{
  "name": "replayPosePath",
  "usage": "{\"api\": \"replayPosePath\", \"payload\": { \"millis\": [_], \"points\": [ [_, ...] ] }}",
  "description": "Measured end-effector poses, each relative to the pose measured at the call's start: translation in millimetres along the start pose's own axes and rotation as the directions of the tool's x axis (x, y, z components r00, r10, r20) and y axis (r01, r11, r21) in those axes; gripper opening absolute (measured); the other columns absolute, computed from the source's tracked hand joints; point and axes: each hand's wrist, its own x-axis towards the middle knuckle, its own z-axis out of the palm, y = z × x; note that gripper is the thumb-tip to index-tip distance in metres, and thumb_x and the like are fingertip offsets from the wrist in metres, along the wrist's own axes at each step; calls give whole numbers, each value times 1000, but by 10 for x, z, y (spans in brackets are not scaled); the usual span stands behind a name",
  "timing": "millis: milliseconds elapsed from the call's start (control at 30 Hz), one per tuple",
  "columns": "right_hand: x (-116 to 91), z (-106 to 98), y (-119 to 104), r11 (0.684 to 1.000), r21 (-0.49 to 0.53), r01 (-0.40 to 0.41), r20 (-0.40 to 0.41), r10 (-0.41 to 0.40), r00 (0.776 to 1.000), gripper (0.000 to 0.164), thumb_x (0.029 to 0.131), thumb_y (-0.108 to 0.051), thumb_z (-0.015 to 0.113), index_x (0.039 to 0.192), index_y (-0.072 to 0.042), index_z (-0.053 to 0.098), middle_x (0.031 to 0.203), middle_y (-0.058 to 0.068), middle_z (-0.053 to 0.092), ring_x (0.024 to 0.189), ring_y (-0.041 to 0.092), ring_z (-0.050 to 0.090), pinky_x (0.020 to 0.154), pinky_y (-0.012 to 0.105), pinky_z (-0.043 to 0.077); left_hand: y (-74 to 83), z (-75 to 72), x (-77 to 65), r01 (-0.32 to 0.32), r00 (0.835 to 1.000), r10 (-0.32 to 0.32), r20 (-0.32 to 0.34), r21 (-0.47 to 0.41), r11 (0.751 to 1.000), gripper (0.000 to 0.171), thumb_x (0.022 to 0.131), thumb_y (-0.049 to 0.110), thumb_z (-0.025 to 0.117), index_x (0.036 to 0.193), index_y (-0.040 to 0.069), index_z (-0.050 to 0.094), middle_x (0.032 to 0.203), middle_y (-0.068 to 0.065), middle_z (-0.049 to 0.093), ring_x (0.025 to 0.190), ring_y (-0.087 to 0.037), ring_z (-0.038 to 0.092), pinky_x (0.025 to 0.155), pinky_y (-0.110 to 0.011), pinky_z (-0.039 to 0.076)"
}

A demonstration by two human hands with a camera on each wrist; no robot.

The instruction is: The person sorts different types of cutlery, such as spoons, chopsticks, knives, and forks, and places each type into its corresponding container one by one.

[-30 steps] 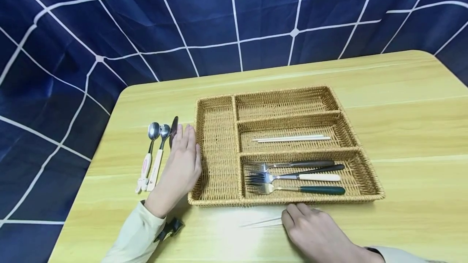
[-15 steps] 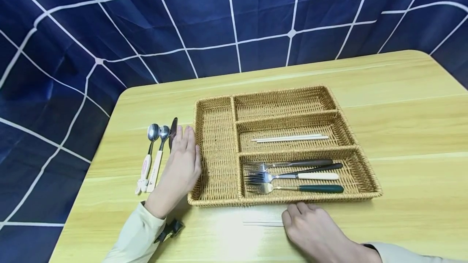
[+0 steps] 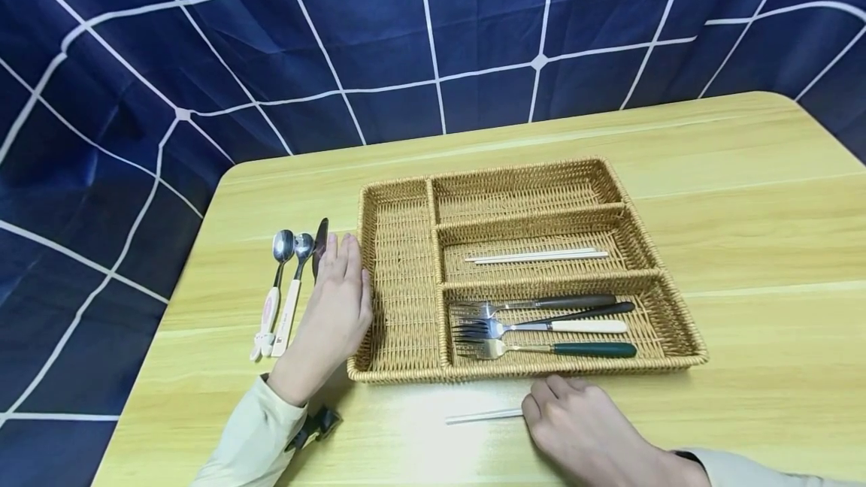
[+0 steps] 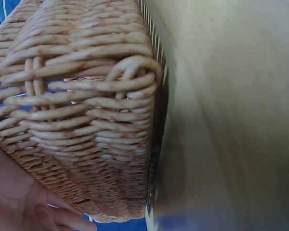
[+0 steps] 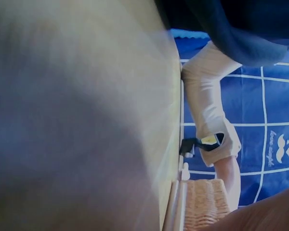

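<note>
White chopsticks (image 3: 483, 416) stick out leftward from my right hand (image 3: 585, 427), which grips them with curled fingers close over the table, in front of the basket. My left hand (image 3: 334, 310) lies with straight fingers along the left outer wall of a woven divided basket (image 3: 399, 377). In the left wrist view that hand (image 4: 24, 202) shows beside the wicker wall (image 4: 86, 130). Just left of it on the table are a dark knife (image 3: 321, 240), partly hidden by the fingers, and two spoons (image 3: 289, 314) (image 3: 269, 314) with pale handles.
The basket's front compartment holds several forks (image 3: 534, 327) with dark, white and green handles. More white chopsticks (image 3: 537, 255) lie in its middle compartment. A blue grid-patterned cloth (image 3: 379, 36) hangs behind the table (image 3: 764, 246).
The chopsticks in my right hand were fanned apart; now they lie close together, their free ends angled slightly toward me. Both hands have stayed in about the same places.
</note>
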Motion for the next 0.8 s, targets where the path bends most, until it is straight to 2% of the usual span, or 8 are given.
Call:
{"api": "replayPosePath", "payload": {
  "millis": [133, 433, 633, 667, 800],
  "points": [
    [-9, -10, 3, 1000, 20, 6, 29, -7, 1000, 38, 72, -1, 13, 59, -10, 47, 54, -1, 40, 46, 10, 34, 33, 15, 27, -5, 9, -4, -3, 1000, 3, -5, 2, 1000, 53, 103, 14, 34, 144, -16, 18, 151, -33, 19, 144, -42, 3, 117, -51, 12],
    [23, -47, -5, 995, 100, -4, 7, 4, 1000, 37, 77, 0, 14, 66, -9, 49, 59, -3, 40, 48, 8, 37, 34, 13, 24, -8, 9, -8, -3, 1000, 3, -6, 1, 1000, 53, 103, 14, 34, 144, -16, 19, 151, -33, 20, 144, -40, 2, 118, -51, 12],
    [35, -75, 40, 990, 140, -14, 21, 12, 1000, 36, 70, 1, 17, 68, -7, 52, 61, -2, 43, 49, 9, 39, 34, 14, 21, -7, 1, -3, 1, 1000, -1, -1, -2, 1000, 54, 103, 14, 33, 145, -16, 18, 151, -33, 20, 144, -40, 1, 118, -52, 11],
    [32, -74, 45, 989, 144, -14, 30, 10, 999, 35, 69, 1, 19, 69, -7, 53, 61, -2, 43, 49, 9, 39, 34, 14, 21, -6, -1, -3, 3, 1000, -3, 1, -2, 1000, 54, 103, 14, 33, 145, -16, 18, 151, -33, 20, 144, -40, 1, 118, -52, 11],
    [19, -64, 44, 984, 174, -31, 91, 16, 996, 15, 58, 0, 45, 68, -7, 53, 61, -2, 44, 49, 9, 38, 35, 14, 21, -3, -2, 1, 6, 1000, -6, 6, 6, 1000, 54, 103, 15, 33, 145, -16, 18, 152, -33, 19, 144, -42, 2, 118, -51, 10]
  ]
}}
